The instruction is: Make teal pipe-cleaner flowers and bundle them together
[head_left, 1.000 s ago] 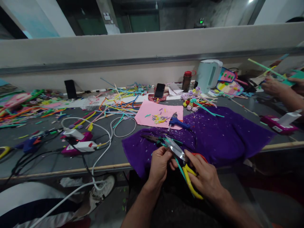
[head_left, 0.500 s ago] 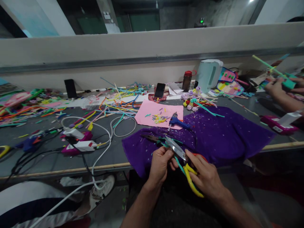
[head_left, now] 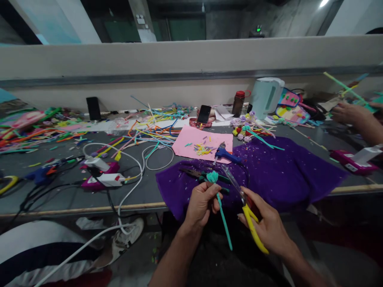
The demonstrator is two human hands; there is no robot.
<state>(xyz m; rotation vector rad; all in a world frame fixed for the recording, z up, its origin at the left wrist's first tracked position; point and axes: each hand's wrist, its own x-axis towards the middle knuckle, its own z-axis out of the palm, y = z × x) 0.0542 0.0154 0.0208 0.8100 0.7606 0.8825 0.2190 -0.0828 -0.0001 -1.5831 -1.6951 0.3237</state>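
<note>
1. Stem (head_left: 224,219) of teal fuzz, pinched in the left grip (head_left: 199,205) at the surface's near edge, slants from its bunched head (head_left: 212,177), pointing away, down rightward to its near tip.
2. Right grip (head_left: 265,219) grasps yellow-handled scissors (head_left: 247,215), blades angled away leftward, clear of the stem.
3. Purple cloth (head_left: 275,175) covers part of the grey surface (head_left: 143,191).
4. Pale wall (head_left: 119,57) runs behind.

A craft workshop, by the look of it: one long worktop (head_left: 60,203) strewn with coloured pipe cleaners (head_left: 161,137) towards its back edge, a glue gun (head_left: 228,155), pliers (head_left: 194,173) and scissors (head_left: 247,214) near its front edge, and another person (head_left: 363,121) busy at its right end. Beyond the low wall (head_left: 179,57) is bare concrete (head_left: 227,24).
</note>
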